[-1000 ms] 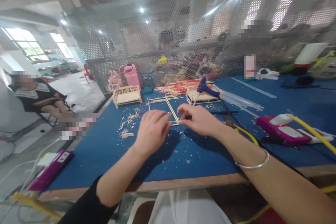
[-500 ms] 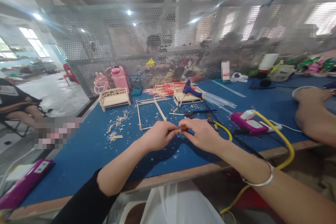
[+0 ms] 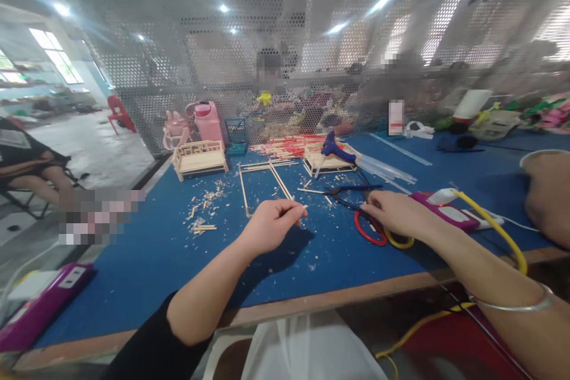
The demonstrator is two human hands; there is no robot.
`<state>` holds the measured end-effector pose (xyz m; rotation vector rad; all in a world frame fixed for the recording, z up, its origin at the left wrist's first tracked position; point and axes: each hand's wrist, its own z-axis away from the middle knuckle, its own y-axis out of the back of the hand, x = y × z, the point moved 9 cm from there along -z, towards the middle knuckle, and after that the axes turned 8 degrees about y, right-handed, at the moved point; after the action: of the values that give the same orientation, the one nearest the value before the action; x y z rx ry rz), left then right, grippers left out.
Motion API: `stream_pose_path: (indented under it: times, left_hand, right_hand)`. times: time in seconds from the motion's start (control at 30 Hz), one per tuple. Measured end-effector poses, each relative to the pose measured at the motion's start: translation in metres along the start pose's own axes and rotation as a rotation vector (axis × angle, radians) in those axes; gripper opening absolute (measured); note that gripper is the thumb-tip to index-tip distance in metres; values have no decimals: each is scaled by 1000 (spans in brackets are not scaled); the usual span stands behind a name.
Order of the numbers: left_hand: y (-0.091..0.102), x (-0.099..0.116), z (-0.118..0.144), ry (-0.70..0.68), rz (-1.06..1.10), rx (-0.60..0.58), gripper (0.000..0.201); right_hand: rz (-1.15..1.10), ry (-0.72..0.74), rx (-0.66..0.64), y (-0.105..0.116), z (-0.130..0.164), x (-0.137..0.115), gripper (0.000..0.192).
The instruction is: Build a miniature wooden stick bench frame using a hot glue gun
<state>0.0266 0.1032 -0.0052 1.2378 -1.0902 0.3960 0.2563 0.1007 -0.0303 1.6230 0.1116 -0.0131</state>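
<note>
My left hand (image 3: 274,227) is closed in a pinch, with a small pale stick piece (image 3: 305,208) at its fingertips. It is held above the blue table, by the near corner of a thin wooden stick frame (image 3: 243,190). My right hand (image 3: 398,212) reaches over a cutting tool with a red loop handle (image 3: 370,229) and a yellow handle (image 3: 401,241). Its fingers bend down at the tool's middle, and whether they grip it is hidden. Dark pliers (image 3: 337,192) lie just left of these fingers.
Small stick benches (image 3: 200,157) and a blue glue gun (image 3: 336,151) stand behind, near red-tipped sticks (image 3: 285,145) and clear glue sticks (image 3: 387,169). Wood scraps (image 3: 207,199) litter the blue table (image 3: 178,285). Purple power strips (image 3: 48,303) lie left and right. Another person's arm is at far right.
My right hand has parted from my left and moved right to the red-and-yellow-handled tool. My left hand stays near its place, still pinching the small piece. The view has shifted slightly.
</note>
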Motion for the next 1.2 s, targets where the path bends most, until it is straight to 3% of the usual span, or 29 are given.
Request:
stream_pose_path:
  times: [0.1, 0.17, 0.3, 0.47, 0.6, 0.7, 0.8, 0.87, 1.0, 1.1, 1.2]
  left_hand:
    - [-1, -2, -1, 14, 26, -3, 31]
    - [0, -3, -1, 27, 38, 5, 31]
    - [5, -10, -3, 64, 52, 30, 32]
    - [2, -19, -7, 93, 152, 7, 33]
    - [1, -19, -6, 121, 264, -1, 36]
    - [-3, -10, -2, 75, 307, -58, 39]
    - [-16, -9, 2, 119, 395, -223, 42]
    - [-21, -7, 4, 111, 451, -289, 44]
    - [-17, 0, 3, 24, 457, -266, 47]
    - [-18, 2, 3, -8, 428, -259, 48]
    - [-27, 6, 7, -34, 428, -303, 48]
  right_hand:
    - [44, 52, 61, 5, -9, -8, 33]
    - [94, 59, 25, 1, -19, -14, 39]
    - [141, 88, -16, 0, -32, -27, 20]
    - [80, 53, 123, 33, -26, -26, 27]
    - [-365, 100, 228, 59, -8, -32, 38]
    - [-843, 104, 94, 48, 5, -52, 37]
    - [-1229, 107, -16, 35, 16, -80, 42]
    - [-1427, 110, 21, 31, 20, -91, 42]
    - [-1838, 159, 148, 23, 24, -110, 32]
    - [-1952, 241, 162, 16, 29, -129, 54]
    - [-1744, 284, 136, 10, 33, -141, 70]
